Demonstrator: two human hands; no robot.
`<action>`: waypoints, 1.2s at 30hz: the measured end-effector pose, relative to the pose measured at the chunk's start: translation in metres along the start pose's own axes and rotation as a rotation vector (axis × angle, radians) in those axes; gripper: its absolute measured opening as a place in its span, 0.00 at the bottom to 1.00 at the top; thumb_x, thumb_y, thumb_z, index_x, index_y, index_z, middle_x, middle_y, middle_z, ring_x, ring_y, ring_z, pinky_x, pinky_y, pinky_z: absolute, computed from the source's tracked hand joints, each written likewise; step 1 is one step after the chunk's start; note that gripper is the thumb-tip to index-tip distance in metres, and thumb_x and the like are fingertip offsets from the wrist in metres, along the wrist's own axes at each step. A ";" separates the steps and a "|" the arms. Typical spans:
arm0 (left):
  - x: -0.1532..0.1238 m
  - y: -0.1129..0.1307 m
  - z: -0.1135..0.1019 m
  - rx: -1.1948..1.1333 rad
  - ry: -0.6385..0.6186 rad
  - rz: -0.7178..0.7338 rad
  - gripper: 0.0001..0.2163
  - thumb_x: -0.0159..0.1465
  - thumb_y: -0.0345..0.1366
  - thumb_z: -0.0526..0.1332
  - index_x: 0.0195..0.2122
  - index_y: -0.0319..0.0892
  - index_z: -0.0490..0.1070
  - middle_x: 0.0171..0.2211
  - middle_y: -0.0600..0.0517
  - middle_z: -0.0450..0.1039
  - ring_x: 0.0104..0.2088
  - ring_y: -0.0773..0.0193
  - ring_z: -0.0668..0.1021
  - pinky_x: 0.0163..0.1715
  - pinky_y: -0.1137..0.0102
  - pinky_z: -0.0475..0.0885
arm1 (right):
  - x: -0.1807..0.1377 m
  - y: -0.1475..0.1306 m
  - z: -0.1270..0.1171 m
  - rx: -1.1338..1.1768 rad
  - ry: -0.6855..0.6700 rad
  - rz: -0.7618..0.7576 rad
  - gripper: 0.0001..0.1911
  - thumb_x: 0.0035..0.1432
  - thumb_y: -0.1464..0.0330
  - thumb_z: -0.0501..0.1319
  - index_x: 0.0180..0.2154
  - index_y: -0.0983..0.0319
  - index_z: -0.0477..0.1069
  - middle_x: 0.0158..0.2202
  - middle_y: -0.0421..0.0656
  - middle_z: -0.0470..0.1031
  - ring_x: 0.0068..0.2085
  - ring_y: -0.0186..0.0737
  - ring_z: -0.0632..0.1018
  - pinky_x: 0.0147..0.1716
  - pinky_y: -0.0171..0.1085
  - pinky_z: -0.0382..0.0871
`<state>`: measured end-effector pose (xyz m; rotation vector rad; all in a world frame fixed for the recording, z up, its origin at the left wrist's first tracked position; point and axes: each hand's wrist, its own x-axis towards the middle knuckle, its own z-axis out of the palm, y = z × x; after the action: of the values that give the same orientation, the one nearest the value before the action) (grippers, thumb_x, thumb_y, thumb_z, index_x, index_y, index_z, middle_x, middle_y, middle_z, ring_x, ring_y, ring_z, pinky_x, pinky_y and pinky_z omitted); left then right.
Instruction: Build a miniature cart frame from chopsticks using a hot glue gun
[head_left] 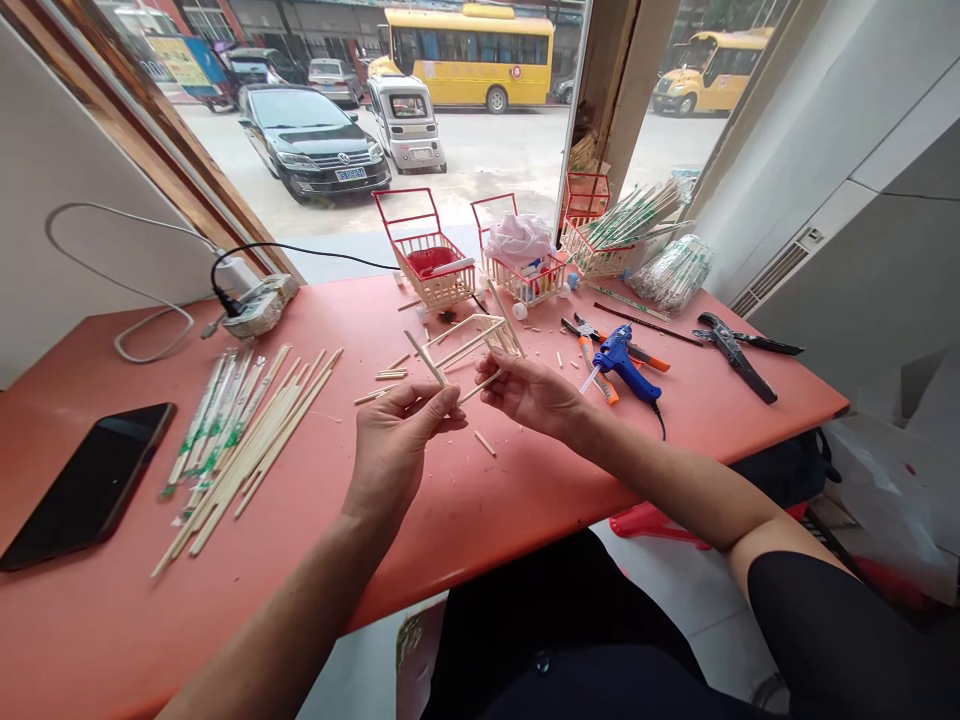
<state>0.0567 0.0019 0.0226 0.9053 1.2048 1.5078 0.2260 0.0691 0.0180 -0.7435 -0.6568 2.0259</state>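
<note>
A small frame of pale wooden sticks point(469, 340) is held up over the pink table between my hands. My left hand point(409, 430) pinches its near left corner, where one stick slants up and away from the fingertips. My right hand point(525, 390) is closed on the right side, beside a slatted panel with an upright stick. Parts of the frame are hidden behind my fingers. Short stick pieces point(486, 443) lie on the table around and below both hands. To the right of my right hand lies a blue glue gun point(624, 362) with a clear glue stick.
Small stick-built carts point(435, 265) stand along the window side. Bundled chopsticks point(247, 440) and a black phone point(86, 485) lie left. Orange-handled pliers point(645, 355) and a black cutting tool point(731, 355) lie right. A power strip point(259, 305) with cables sits at the back left.
</note>
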 end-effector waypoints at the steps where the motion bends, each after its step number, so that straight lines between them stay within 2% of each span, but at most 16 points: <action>1: 0.000 -0.001 0.000 0.003 -0.003 0.001 0.16 0.45 0.45 0.84 0.27 0.41 0.83 0.24 0.54 0.77 0.26 0.66 0.79 0.30 0.69 0.82 | 0.000 0.000 0.000 -0.002 0.001 0.000 0.11 0.58 0.68 0.80 0.31 0.63 0.81 0.31 0.38 0.82 0.34 0.31 0.79 0.38 0.33 0.75; 12: 0.001 -0.001 0.000 0.037 -0.022 0.011 0.17 0.47 0.47 0.82 0.27 0.41 0.82 0.25 0.54 0.76 0.27 0.64 0.80 0.32 0.66 0.83 | 0.000 0.000 -0.001 -0.005 0.002 -0.004 0.10 0.59 0.67 0.80 0.31 0.62 0.81 0.32 0.38 0.82 0.35 0.32 0.78 0.39 0.34 0.75; 25: 0.001 -0.001 -0.001 0.026 -0.034 0.011 0.17 0.47 0.47 0.83 0.27 0.41 0.83 0.25 0.53 0.77 0.27 0.65 0.79 0.32 0.67 0.82 | -0.001 0.000 0.000 -0.013 0.011 -0.004 0.10 0.59 0.67 0.79 0.32 0.61 0.81 0.32 0.37 0.83 0.35 0.32 0.79 0.39 0.33 0.75; 31: 0.001 -0.001 -0.002 0.031 -0.043 0.004 0.17 0.48 0.47 0.82 0.28 0.41 0.82 0.24 0.54 0.76 0.27 0.64 0.79 0.32 0.67 0.82 | -0.002 0.000 0.001 0.019 0.011 0.008 0.09 0.62 0.68 0.77 0.31 0.62 0.81 0.32 0.38 0.82 0.35 0.31 0.79 0.39 0.33 0.74; 36: 0.002 0.003 -0.002 0.020 -0.035 0.011 0.17 0.48 0.46 0.82 0.28 0.41 0.82 0.24 0.54 0.75 0.27 0.65 0.79 0.32 0.67 0.82 | -0.005 -0.002 0.002 -0.029 -0.001 -0.004 0.07 0.62 0.67 0.78 0.35 0.61 0.84 0.36 0.40 0.85 0.39 0.34 0.81 0.44 0.34 0.75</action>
<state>0.0536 0.0031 0.0255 0.9497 1.1936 1.4854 0.2281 0.0650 0.0222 -0.7570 -0.6889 2.0168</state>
